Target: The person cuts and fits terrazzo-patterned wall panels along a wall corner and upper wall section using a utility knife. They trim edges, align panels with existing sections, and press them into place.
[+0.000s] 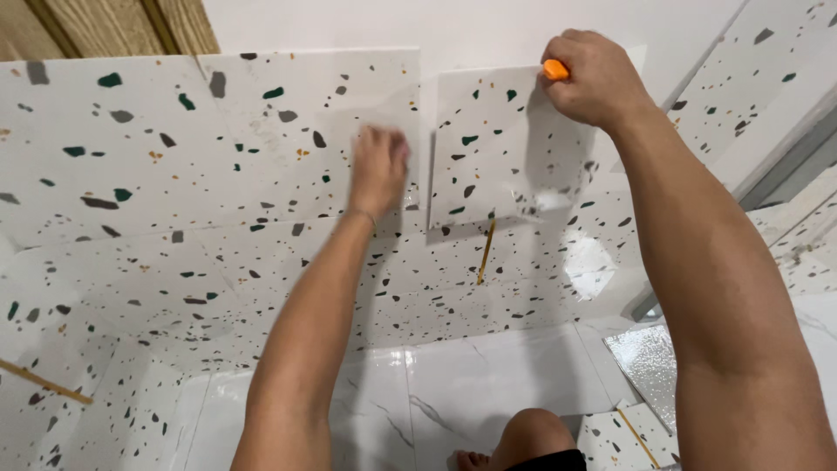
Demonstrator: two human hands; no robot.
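Observation:
A white terrazzo-speckled tile panel (pixel 497 148) stands upright against the white wall, next to a larger matching panel (pixel 296 122) on its left. My right hand (pixel 593 78) is closed around an orange-handled tool (pixel 555 70) at the top right corner of the smaller panel. My left hand (pixel 379 166) is blurred and presses on the right edge of the larger panel, close to the gap between the two. What lies under the left palm is hidden.
More speckled tiles cover the lower wall (pixel 174 288). Thin yellow strips (pixel 486 251) lean on them, another strip (pixel 44 382) at lower left. White marble floor tiles (pixel 453 392) lie below, my knee (pixel 536 436) above them. Wooden trim (pixel 113 26) sits at top left.

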